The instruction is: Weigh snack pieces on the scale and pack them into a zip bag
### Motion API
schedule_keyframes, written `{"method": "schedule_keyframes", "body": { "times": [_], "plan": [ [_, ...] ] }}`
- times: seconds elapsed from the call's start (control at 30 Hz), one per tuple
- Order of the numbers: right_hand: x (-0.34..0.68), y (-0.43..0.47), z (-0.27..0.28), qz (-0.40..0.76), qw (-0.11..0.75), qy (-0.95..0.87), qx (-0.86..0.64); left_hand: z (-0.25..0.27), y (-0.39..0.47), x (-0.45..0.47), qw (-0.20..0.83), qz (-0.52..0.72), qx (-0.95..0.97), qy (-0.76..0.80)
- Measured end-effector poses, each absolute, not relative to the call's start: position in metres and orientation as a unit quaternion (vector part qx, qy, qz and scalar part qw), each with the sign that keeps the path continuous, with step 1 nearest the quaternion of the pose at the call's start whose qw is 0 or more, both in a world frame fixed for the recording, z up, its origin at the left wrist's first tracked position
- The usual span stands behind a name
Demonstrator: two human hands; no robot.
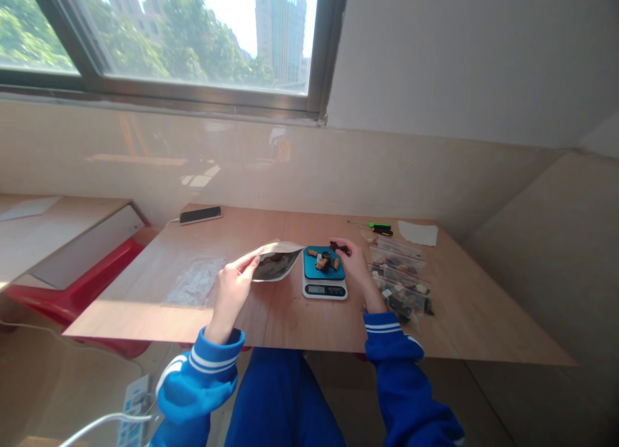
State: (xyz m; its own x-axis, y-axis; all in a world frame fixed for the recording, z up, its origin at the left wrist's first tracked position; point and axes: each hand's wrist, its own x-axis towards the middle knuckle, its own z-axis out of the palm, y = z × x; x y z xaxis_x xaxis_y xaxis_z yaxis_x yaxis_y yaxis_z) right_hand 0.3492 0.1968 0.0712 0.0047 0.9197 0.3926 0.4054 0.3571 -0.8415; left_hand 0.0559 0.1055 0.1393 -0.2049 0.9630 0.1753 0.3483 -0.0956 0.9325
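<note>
My left hand [236,287] pinches the rim of an open pouch [275,266], whose mouth gapes toward me with some brown pieces inside. To its right stands a small digital kitchen scale [325,291] with a blue top and a white body. Several brown, dried-looking chunks [322,262] lie on the scale's top. Just above its right back corner, my right hand [355,266] grips a dark brown chunk [340,248] between thumb and fingers. I cannot make out the reading on the display or what kind of dried stuff the chunks are.
Several zip bags [401,269] of dark and pale pieces lie right of the scale. Behind them are screwdrivers [380,228] and a white paper [418,233]. Clear plastic bags [193,282] lie left, with a phone [200,215] at the back. A red chair [82,298] stands beside the table.
</note>
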Motion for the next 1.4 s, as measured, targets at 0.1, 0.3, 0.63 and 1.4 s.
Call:
{"method": "schedule_keyframes", "body": {
  "times": [0.1,0.3,0.63,1.4],
  "plan": [
    [0.347,0.208,0.063,0.269,0.439,-0.702,-0.493,0.139,0.105,0.054,0.292,0.51,0.532,0.61],
    [0.34,0.225,0.056,0.284,0.379,-0.743,-0.472,0.141,0.103,0.051,0.292,0.511,0.537,0.604],
    [0.358,0.249,0.035,0.277,0.422,-0.698,-0.507,0.137,0.104,0.052,0.302,0.496,0.542,0.608],
    [0.257,0.165,0.031,-0.064,0.081,-0.865,-0.492,0.14,0.099,0.054,0.267,0.486,0.565,0.612]
  ]
}}
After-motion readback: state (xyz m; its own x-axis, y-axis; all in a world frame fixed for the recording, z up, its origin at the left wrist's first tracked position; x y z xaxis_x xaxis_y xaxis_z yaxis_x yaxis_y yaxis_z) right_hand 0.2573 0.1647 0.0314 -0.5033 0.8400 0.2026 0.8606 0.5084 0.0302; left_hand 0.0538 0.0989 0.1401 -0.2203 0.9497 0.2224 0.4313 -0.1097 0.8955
